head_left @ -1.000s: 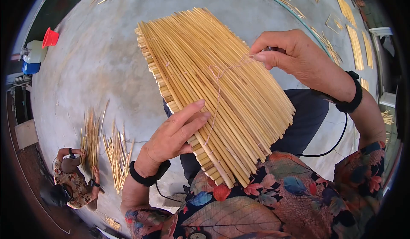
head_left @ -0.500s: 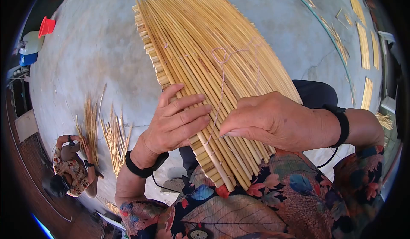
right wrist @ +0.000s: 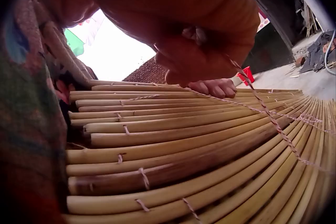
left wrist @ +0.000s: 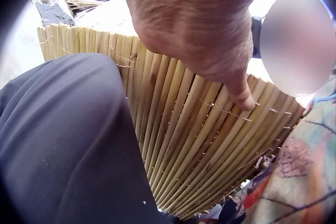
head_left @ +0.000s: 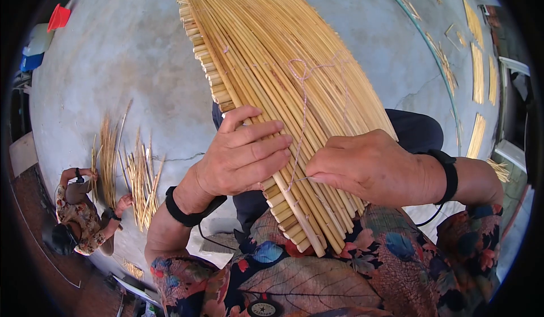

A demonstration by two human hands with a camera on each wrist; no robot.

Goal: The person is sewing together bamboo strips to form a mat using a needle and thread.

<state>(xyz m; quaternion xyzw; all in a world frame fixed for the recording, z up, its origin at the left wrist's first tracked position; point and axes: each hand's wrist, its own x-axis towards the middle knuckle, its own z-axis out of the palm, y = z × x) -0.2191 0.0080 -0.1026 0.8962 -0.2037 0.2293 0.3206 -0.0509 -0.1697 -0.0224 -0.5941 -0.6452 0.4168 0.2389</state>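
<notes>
A mat of pale stalks (head_left: 272,50) lies across the person's lap, its layered cut ends along the left edge. My left hand (head_left: 241,152) grips that edge, fingers spread over the top; in the left wrist view the thumb of this hand (left wrist: 199,29) presses the underside. My right hand (head_left: 368,167) pinches a thin needle-like tip (head_left: 303,179) just above the stalks, right of the left fingers. A pink-white twisted string (head_left: 305,101) loops loosely over the mat; in the right wrist view the string (right wrist: 268,111) runs down from the right hand. Small stitches (right wrist: 143,178) cross the stalks.
Another person (head_left: 82,215) crouches at lower left beside loose stalk bundles (head_left: 141,181). A red bucket (head_left: 59,18) stands at upper left. A green hose (head_left: 439,62) and stalk bundles (head_left: 477,73) lie on the concrete floor at right.
My right hand has come down from the mat's upper right to beside the left fingers. The left hand has laid more fingers over the edge. The mat sits higher in view.
</notes>
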